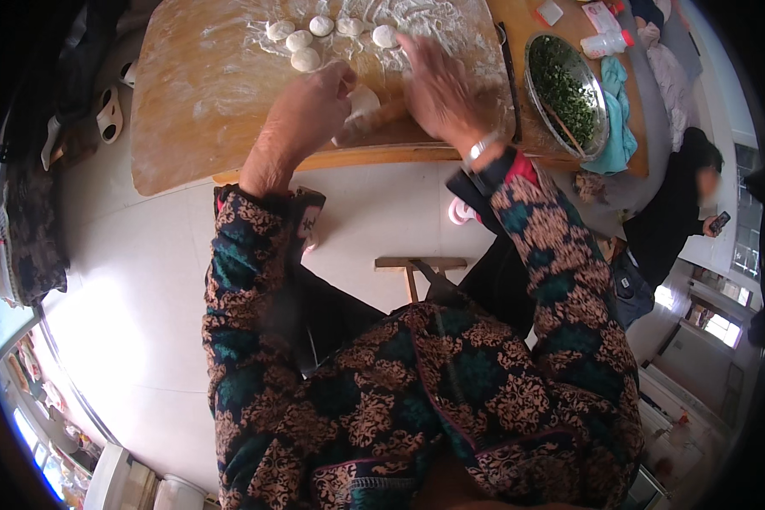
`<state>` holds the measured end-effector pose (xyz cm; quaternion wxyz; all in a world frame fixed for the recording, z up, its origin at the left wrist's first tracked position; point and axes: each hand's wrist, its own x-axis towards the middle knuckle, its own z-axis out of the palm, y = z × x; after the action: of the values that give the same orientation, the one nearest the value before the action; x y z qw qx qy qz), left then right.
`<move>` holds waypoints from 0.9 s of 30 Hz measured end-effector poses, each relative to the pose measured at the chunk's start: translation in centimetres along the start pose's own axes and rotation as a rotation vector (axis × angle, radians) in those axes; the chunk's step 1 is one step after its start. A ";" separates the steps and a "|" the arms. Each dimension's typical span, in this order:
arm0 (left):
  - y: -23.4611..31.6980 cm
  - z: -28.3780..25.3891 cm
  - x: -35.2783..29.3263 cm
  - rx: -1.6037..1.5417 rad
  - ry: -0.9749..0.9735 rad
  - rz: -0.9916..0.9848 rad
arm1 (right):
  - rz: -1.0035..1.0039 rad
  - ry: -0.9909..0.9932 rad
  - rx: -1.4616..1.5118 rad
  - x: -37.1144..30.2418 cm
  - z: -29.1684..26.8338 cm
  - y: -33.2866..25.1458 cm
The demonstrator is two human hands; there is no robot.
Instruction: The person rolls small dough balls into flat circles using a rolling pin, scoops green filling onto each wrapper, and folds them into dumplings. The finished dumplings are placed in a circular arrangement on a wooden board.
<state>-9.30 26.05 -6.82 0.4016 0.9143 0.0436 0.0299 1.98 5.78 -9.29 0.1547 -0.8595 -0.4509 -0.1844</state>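
My left hand (313, 104) is closed in a pinch at the edge of a flat, pale dough wrapper (364, 102), whose left side it partly hides. A wooden rolling pin (391, 111), smeared by motion, lies across the near side of the wrapper and passes under my right palm. My right hand (440, 92) rests over the pin with its fingers stretched forward. Its fingertips are close to a floured dough ball (385, 36); whether they touch it I cannot tell. Several more dough pieces (305, 59) lie in a group beyond my left hand.
White flour dusts the wooden board (195, 102). Right of it stands a metal bowl (603, 127) of chopped greens with chopsticks (563, 127). Beside that are a teal cloth (618, 119) and a red-capped bottle (605, 44). A person (676, 200) holding a phone (719, 223) is at the right.
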 end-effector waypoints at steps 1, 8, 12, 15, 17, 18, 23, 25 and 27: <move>0.0 0.2 0.0 0.016 0.045 0.062 | 0.000 0.034 -0.011 1.7 1.0 0.1; -0.3 0.5 2.0 0.188 0.067 0.192 | 0.059 -0.023 0.083 3.1 0.9 -0.2; 0.0 0.5 0.8 -0.052 -0.006 -0.013 | 0.059 -0.119 -0.014 -3.6 -2.1 -0.2; 0.3 1.2 -0.1 -0.040 -0.008 0.009 | 0.053 -0.092 -0.013 -2.6 -0.9 0.0; 0.4 1.6 -0.3 0.089 0.075 0.134 | 0.124 -0.034 -0.026 0.9 1.0 0.2; 0.5 1.7 0.0 0.088 0.098 0.149 | 0.139 0.024 -0.041 2.9 1.9 0.2; 0.1 1.1 1.5 0.125 0.051 0.204 | 0.160 -0.130 -0.026 2.2 0.3 -0.4; 0.1 1.0 1.4 -0.002 0.001 0.091 | 0.137 -0.122 0.015 -1.3 -1.5 -0.7; 0.2 0.7 1.0 -0.178 -0.043 -0.044 | 0.146 -0.189 -0.042 -3.9 -2.5 -0.8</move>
<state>-8.28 25.53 -7.10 0.4827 0.8742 0.0524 0.0054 -1.16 2.31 -8.75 0.1063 -0.9066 -0.3959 -0.1003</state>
